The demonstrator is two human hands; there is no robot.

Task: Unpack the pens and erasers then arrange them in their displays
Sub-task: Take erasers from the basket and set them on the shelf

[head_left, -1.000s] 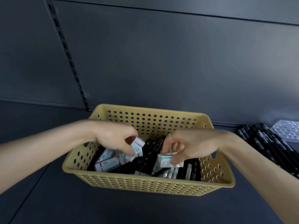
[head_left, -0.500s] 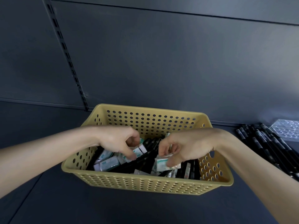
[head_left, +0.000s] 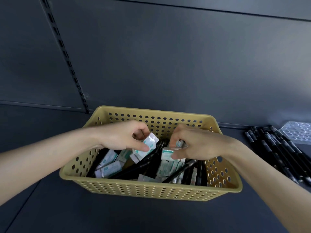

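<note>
A tan perforated basket [head_left: 151, 190] stands on the dark shelf and holds several wrapped white-and-teal erasers [head_left: 109, 169] mixed with black pens [head_left: 178, 171]. My left hand [head_left: 121, 137] is inside the basket and pinches a few wrapped erasers [head_left: 149, 143] between thumb and fingers. Over the basket's right half, my right hand [head_left: 193, 145] pinches wrapped erasers [head_left: 167, 153] with curled fingers. Both hands are a little above the pile.
A row of black pens [head_left: 277, 153] lies on the shelf right of the basket, next to a clear bubbled plastic tray [head_left: 297, 133]. A dark back panel with a slotted upright [head_left: 67, 59] rises behind the basket.
Both hands have lifted slightly with their erasers and drawn closer together. The left hand's erasers now stand higher above the pile.
</note>
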